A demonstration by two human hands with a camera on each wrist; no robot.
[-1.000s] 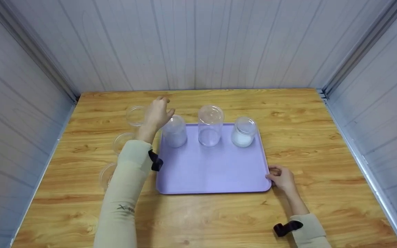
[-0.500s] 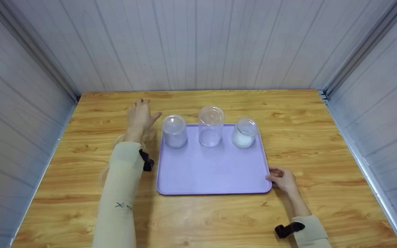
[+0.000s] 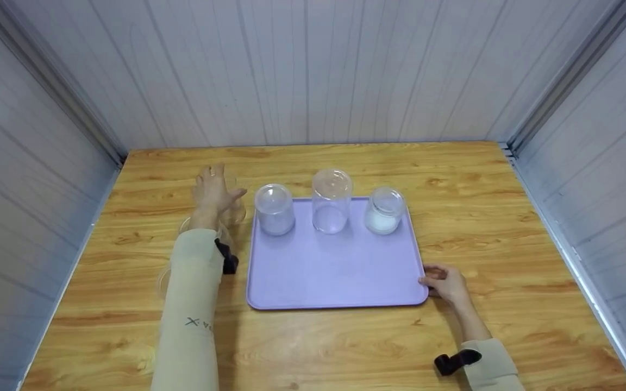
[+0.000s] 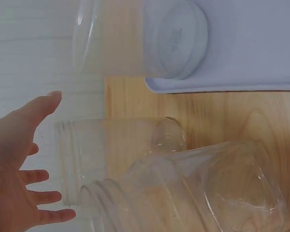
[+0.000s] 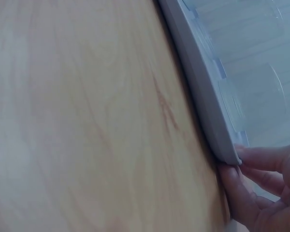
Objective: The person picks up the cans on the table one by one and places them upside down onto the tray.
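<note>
My left hand [image 3: 212, 195] is above a clear jar [image 3: 235, 210] standing left of the lilac tray [image 3: 335, 271]. In the left wrist view its fingers [image 4: 36, 197] are spread around the mouth end of that jar [image 4: 123, 145], with visible gaps and nothing gripped. My right hand [image 3: 446, 282] pinches the tray's right rim near its front corner, thumb and fingers on either side. Along the tray's back stand a frosted-looking jar [image 3: 275, 209], a taller clear jar [image 3: 332, 198], and a short jar with a white lower part [image 3: 383, 210].
Further clear jars stand in a row to the left of the tray, partly hidden by my left arm; one of them [image 4: 232, 193] shows in the left wrist view. A pale panel wall [image 3: 313, 70] rises behind the wooden table [image 3: 345, 347].
My left hand has moved left, from beside the tray's leftmost jar to over the jars outside the tray, and its fingers have spread. The right hand and tray stay put.
</note>
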